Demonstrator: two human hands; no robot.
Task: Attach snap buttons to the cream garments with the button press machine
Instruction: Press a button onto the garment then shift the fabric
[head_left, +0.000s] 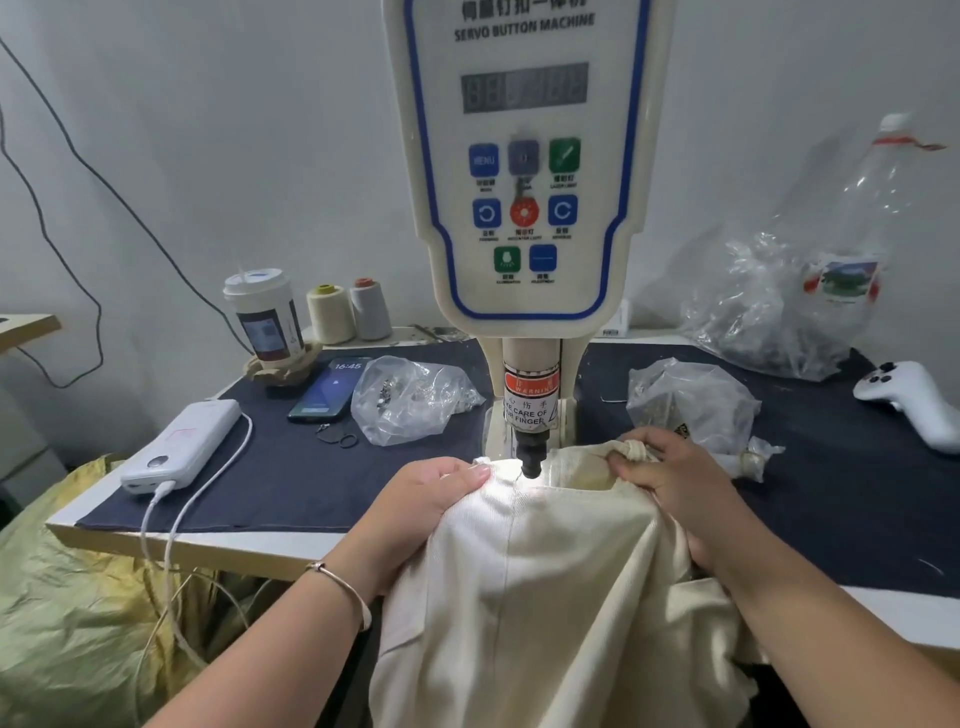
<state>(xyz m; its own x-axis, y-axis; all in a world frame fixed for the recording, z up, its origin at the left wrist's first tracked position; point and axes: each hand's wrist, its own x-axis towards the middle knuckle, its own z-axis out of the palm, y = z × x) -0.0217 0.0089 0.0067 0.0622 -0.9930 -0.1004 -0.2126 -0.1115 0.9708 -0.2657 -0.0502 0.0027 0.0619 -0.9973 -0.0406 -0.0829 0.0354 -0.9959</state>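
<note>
The cream garment (545, 582) hangs over the table's front edge, its top edge lit under the black press head (532, 460) of the servo button machine (522, 171). My left hand (431, 499) grips the garment's edge just left of the press head, thumb on top. My right hand (675, 478) pinches a bunched fold of the fabric to the right of the head. Two clear bags of metal snap parts (410, 397) (691, 400) lie on either side of the machine.
On the dark blue table cover (280, 478) lie a white power bank (182, 447) with its cable, a phone (330, 387), a paper cup (265, 314) and two thread cones (348, 309). At the right are a white controller (914, 400), a plastic bottle (852, 228) and a large bag. A yellow-green sack (62, 623) sits lower left.
</note>
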